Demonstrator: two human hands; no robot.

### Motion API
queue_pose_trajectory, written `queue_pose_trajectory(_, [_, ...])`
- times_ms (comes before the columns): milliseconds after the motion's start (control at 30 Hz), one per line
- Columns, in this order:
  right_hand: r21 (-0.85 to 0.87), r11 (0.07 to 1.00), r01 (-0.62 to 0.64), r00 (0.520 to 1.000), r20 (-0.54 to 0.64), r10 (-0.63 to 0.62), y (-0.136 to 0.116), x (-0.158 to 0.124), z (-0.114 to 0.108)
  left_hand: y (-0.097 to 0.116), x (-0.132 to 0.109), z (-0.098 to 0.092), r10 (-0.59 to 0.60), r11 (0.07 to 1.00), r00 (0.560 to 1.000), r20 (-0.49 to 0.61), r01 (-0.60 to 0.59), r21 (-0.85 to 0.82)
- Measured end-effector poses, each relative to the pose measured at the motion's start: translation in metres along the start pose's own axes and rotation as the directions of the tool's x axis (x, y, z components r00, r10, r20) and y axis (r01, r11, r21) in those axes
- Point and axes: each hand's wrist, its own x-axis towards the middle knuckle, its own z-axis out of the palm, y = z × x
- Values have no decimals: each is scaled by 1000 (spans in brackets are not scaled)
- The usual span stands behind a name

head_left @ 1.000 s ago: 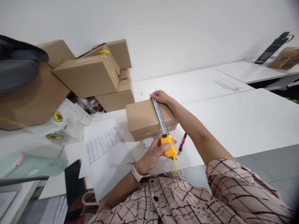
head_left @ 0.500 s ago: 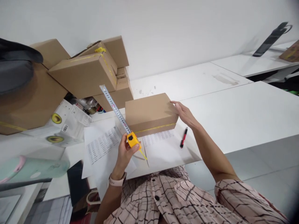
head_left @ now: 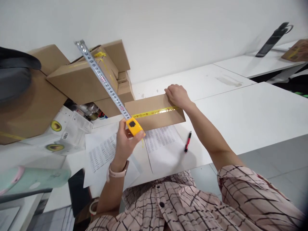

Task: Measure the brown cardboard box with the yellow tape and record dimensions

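Observation:
My left hand point(head_left: 127, 138) is closed round the yellow case of a tape measure point(head_left: 134, 126). Its silver blade point(head_left: 104, 81) sticks out up and to the left, past the near end of a brown cardboard box point(head_left: 154, 123). The box has a strip of yellow tape along the side facing me. On its upper right edge rests my right hand point(head_left: 177, 95), fingers bent over the far side and the fingertips hidden. Under and before the box lie printed sheets point(head_left: 161, 141). A red and black pen point(head_left: 188, 142) lies to the right of them.
Stacked cardboard boxes point(head_left: 81, 80) fill the back left. White cartons with avocado pictures point(head_left: 64, 128) stand below them, near a mint-green bottle point(head_left: 36, 181). A dark bottle point(head_left: 271, 40) stands at the far right. The white table's front edge point(head_left: 271, 146) runs along the right.
The box has been tipped so its taped side faces me. My right hand has moved over its top edge. The tape measure has risen, its blade nearer the camera.

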Motion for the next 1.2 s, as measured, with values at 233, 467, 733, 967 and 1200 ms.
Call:
queue_pose_trajectory(233, [-28,999,32,999,0,-32,-11,14,17,-26,-35,41,-250,889,838,485,397,-228])
queue_pose_trajectory(467, [50,999,-6,1000,17,5,-13,14,12,-53,-60,67,-332,810,776,537,526,-259])
queue_pose_trajectory(733, [87,992,-96,993,79,90,-28,22,9,-59,-70,78,-344,800,755,558,547,-247])
queue_pose_trajectory(967, [90,983,-160,980,131,147,-30,25,8,-61,-78,98,-350,775,758,550,565,-285])
queue_pose_trajectory(1200, [116,980,-162,983,110,149,-27,25,12,-69,-85,119,-365,771,770,524,565,-294])
